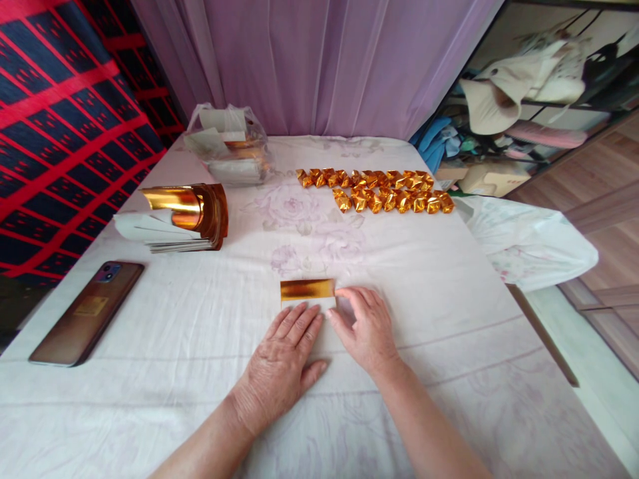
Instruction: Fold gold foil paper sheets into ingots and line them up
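A small rectangle of gold foil paper lies on the table, with a white strip along its near side. My left hand rests palm down, fingers stretched out and their tips on the white strip. At the paper's right end is my right hand, its fingers bent and the index fingertip and thumb tip apart, close to or touching the paper's edge. Neither hand visibly grips anything. Farther back, folded gold foil pieces are lined up in two rows.
A stack of curled gold and white paper sheets stands at the left, behind a phone lying face down. A clear plastic bag of paper sits at the back left. Past the right edge are a white bag and shelves holding caps.
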`<state>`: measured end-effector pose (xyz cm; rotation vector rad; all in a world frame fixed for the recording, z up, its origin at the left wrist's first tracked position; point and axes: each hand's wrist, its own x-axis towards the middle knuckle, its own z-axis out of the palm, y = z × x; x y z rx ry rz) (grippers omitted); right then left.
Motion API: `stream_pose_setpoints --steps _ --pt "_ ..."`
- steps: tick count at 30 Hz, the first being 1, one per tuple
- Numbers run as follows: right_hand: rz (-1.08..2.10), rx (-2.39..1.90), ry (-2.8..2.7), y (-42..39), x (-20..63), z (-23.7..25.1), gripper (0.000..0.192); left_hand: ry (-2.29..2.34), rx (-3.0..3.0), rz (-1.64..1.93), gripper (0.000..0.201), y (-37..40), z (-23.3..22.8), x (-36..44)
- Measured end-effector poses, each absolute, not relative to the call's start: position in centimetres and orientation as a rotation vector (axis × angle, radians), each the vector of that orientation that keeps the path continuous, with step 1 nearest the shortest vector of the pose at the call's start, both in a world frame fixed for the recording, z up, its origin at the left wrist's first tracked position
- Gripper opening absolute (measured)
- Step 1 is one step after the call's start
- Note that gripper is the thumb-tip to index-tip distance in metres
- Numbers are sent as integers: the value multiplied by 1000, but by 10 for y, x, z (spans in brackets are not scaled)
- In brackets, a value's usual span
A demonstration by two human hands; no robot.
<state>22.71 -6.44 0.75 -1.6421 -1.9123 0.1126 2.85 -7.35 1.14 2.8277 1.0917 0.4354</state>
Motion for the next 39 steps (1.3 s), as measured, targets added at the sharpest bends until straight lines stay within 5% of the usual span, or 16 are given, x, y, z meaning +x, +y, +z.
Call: stream_pose_setpoints --steps 7,13,39 --pt "111 -1601 -1908 -64 228 8 12 1102 2842 446 61 -74 11 28" --pt "59 -1640 -1895 -64 227 6 25 1102 2814 444 61 -74 11 29" --pt "24 -1614 -1956 -65 228 4 25 1100 2819 457 62 -75 11 29"
